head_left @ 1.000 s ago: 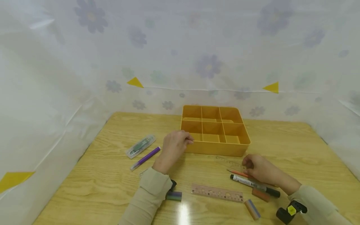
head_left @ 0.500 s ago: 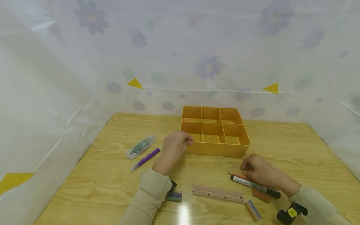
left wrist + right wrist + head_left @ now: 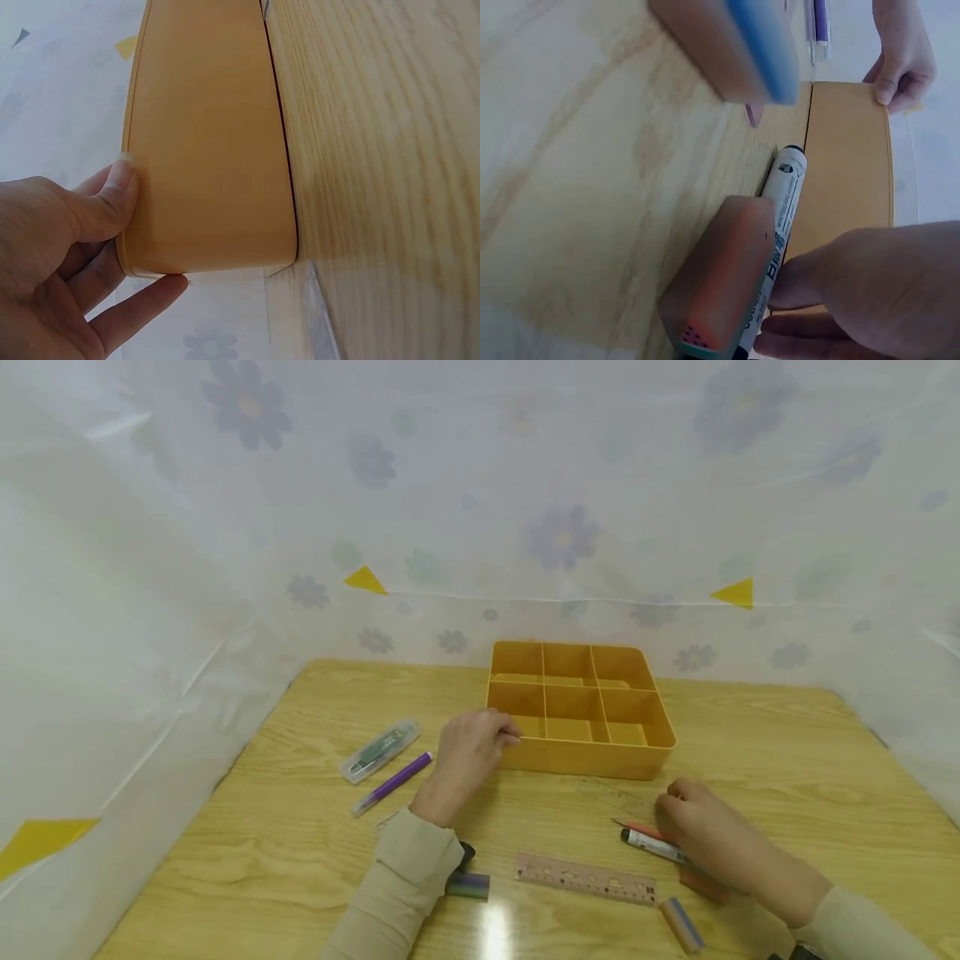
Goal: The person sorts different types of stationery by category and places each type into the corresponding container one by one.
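Observation:
My left hand [image 3: 468,756] grips the near left corner of a yellow six-compartment organizer box [image 3: 577,757]. In the left wrist view its thumb [image 3: 120,191] lies on the box's outer wall, with other fingers behind the rim. My right hand [image 3: 712,835] is low over the table, fingertips by the right end of a clear ruler [image 3: 615,793]. An orange-red pencil [image 3: 641,829] and a white whiteboard marker [image 3: 652,843] run partly beneath this hand. In the right wrist view its fingers are beside the marker [image 3: 784,195]; whether they pinch anything is hidden.
A pink ruler [image 3: 585,878], a brown eraser [image 3: 703,885] and a striped eraser [image 3: 681,925] lie nearer me. At left are a purple marker [image 3: 392,785] and a clear case [image 3: 380,752]. A blue-green block [image 3: 468,885] sits beside my left sleeve.
My right hand shifts slightly right and toward me, covering more of the whiteboard marker. My left hand keeps its grip on the box. The view shifts slightly.

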Available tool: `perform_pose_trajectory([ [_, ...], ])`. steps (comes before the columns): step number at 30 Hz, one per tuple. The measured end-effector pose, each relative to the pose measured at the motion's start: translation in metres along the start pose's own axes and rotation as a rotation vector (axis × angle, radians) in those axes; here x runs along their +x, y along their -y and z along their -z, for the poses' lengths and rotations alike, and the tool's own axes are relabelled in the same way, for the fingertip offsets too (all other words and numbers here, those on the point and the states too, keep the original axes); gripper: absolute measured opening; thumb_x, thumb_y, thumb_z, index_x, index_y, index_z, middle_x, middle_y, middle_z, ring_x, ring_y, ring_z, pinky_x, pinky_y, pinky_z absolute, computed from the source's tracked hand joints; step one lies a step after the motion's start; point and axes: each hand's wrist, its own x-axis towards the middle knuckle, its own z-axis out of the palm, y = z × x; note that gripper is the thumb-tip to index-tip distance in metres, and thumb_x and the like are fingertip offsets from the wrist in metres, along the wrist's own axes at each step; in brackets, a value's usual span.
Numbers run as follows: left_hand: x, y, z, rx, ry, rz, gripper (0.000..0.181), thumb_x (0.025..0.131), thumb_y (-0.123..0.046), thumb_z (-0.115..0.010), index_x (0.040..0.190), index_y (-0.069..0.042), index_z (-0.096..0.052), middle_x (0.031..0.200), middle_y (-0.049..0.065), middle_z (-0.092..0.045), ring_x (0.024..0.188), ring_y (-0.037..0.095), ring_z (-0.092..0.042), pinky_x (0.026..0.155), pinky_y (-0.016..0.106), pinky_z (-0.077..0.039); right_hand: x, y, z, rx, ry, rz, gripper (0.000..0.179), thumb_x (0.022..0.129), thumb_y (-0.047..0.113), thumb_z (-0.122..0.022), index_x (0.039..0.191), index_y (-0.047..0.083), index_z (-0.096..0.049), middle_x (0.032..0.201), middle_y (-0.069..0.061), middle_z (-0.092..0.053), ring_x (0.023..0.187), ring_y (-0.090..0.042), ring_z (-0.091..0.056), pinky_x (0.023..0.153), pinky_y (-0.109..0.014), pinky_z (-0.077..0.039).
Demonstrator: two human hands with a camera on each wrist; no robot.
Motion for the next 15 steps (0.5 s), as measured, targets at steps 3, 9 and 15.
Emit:
perform_pose_trajectory([
  [3,0.0,-0.001,0.001,-0.004,-0.005,-0.004,0.011,0.09,-0.025,-0.071,0.086,-0.018,-0.079,0.085,-0.005,-0.076,0.073,0.012,-0.071,0.066,0.025,-0.057,0.0,0.007,0.006,-0.072,0.175,-0.098,0.051,0.053,0.012,-0.096,0.093,0.001,-0.067,0.094,-0.011,-0.058,0.08,-0.023,-0.058,0.067,-0.035,-0.057],
  [9,-0.001,0.0,0.0,-0.006,-0.018,-0.011,0.011,0.09,-0.024,-0.071,0.085,-0.018,-0.079,0.084,-0.005,-0.076,0.073,0.012,-0.071,0.066,0.026,-0.058,0.002,0.021,0.01,-0.169,0.241,-0.089,0.042,0.055,0.004,-0.093,0.086,0.004,-0.065,0.092,-0.012,-0.055,0.079,-0.024,-0.057,0.063,-0.036,-0.057],
  [15,0.0,0.0,-0.002,0.002,-0.027,-0.022,0.011,0.09,-0.024,-0.072,0.084,-0.018,-0.079,0.083,-0.005,-0.076,0.072,0.012,-0.071,0.066,0.026,-0.058,0.003,0.022,0.008,-0.203,0.225,-0.074,0.052,0.054,0.005,-0.095,0.092,0.003,-0.06,0.084,-0.009,-0.051,0.071,-0.02,-0.052,0.053,-0.03,-0.051],
])
